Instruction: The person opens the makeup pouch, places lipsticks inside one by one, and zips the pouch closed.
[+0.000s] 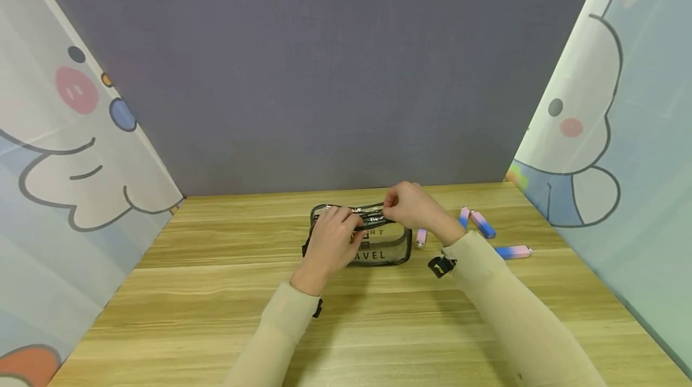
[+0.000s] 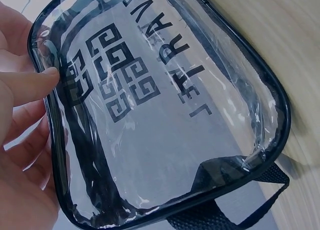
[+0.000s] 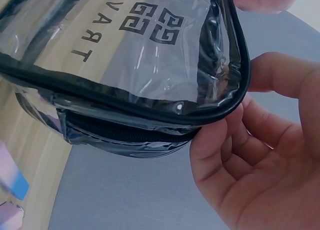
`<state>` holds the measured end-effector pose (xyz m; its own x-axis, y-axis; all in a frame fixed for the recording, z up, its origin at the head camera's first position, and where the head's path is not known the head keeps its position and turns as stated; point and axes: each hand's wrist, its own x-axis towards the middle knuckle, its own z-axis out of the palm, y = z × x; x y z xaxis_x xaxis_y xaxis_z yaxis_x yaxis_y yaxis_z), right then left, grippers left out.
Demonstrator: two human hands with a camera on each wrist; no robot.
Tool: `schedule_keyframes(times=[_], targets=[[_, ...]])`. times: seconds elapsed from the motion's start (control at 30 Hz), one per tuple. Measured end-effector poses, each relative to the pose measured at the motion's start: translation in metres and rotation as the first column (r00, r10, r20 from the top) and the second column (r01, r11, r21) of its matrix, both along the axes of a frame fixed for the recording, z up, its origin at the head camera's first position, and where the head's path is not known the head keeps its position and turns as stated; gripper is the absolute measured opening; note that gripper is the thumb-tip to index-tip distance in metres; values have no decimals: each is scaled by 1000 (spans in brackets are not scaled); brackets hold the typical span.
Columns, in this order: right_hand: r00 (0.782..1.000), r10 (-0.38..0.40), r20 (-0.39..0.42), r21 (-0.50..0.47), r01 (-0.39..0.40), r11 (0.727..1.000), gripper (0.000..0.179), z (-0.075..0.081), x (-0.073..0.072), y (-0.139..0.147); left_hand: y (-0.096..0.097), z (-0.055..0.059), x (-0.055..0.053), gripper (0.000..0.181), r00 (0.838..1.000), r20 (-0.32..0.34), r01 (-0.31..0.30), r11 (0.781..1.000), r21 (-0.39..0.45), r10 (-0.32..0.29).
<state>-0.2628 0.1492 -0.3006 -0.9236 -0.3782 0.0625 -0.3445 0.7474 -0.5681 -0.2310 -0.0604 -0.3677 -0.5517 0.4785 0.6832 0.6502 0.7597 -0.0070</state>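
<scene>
A clear plastic travel pouch (image 1: 398, 249) with black piping stands upright on the table, its dark lettering and square logo facing me. My left hand (image 1: 331, 243) grips its top edge; in the left wrist view the thumb (image 2: 35, 86) lies on the clear front (image 2: 150, 145) and the other fingers are behind the rim. At the pouch's upper right, my right hand (image 1: 413, 207) pinches the edge by the black zipper (image 3: 125, 132), seen in the right wrist view. Whether those fingers hold a zipper pull is hidden. A black webbing handle (image 2: 265, 200) loops from the pouch's side.
Several small pink-and-blue sticks with metallic ends lie right of the pouch, among them one stick (image 1: 483, 224) behind the right forearm and another stick (image 1: 513, 252) beside it. A grey panel (image 1: 324, 74) rises behind the wooden table (image 1: 216, 291). Cartoon-printed curtains (image 1: 573, 104) hang at both sides.
</scene>
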Motion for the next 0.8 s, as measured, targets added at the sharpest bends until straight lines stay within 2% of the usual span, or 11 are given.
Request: schedule_keyframes(times=[0.27,0.8], targets=[[1000,-3,-14,-31,2,1000,11,-3,-1,6,0,-1,-1,14,1000,1,-14,1000,-5,14],[998,-14,-69,-45,11,999,12,-7,-1,14,-1,1,-1,14,1000,6,3,1000,7,-3]])
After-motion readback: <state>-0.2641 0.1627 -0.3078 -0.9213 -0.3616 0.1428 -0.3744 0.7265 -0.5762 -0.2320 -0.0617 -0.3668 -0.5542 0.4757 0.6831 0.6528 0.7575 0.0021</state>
